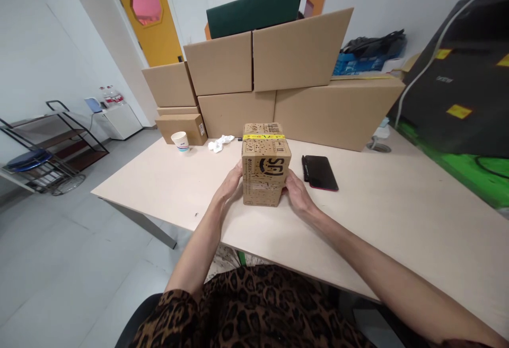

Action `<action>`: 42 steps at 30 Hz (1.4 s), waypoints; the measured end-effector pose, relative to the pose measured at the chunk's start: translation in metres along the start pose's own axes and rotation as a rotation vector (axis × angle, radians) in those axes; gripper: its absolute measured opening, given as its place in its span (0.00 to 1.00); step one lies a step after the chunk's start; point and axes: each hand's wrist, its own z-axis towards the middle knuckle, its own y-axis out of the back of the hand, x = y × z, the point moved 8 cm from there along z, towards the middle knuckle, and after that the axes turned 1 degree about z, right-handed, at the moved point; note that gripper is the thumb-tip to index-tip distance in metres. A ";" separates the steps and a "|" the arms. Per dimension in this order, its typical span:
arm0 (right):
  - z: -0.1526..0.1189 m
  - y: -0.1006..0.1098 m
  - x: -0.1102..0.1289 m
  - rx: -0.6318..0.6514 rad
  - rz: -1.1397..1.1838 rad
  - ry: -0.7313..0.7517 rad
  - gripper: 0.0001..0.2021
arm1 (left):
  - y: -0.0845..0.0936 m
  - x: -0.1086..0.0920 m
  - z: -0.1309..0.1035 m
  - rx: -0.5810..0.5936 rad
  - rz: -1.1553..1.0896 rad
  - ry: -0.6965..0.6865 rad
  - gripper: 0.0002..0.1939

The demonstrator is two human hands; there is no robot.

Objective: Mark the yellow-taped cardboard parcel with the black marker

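Parcel box: the small printed parcel box [266, 170] is standing upright on the desk [159, 178], directly in front of the person; its base seems to be resting on the desktop, so the surface is probably bearing most of the weight.
Left hand: the left hand [228, 184] is pressing its fingers along the box's left side; this is bracing that side and leaving the top and the front print uncovered.
Right hand: the right hand [300, 197] is grasping the opposite side with its fingers; the 2 hands are facing each other, so their pressure is balancing and the box is less likely to be tipping or sliding.
Hidden fingertips: some are curving out of sight at the box's sides; how firmly they are squeezing, I cannot tell.
Yellow strip: the yellow strip [264, 137] is running across the top; with both hands holding low, neither is covering it.
Black tablet-like slab: the slab [323, 173] is lying flat beside the right hand, apart from the box.
Paper cup: the cup [180, 141] is standing upright towards the far left, well apart from both forearms.
Large cartons: the cartons [304, 53] are forming a stack behind the box; the lower ones are supporting the upper ones.
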 end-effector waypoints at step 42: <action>0.024 0.038 0.019 0.040 0.111 -0.217 0.27 | 0.030 0.040 -0.012 -0.244 0.007 0.336 0.28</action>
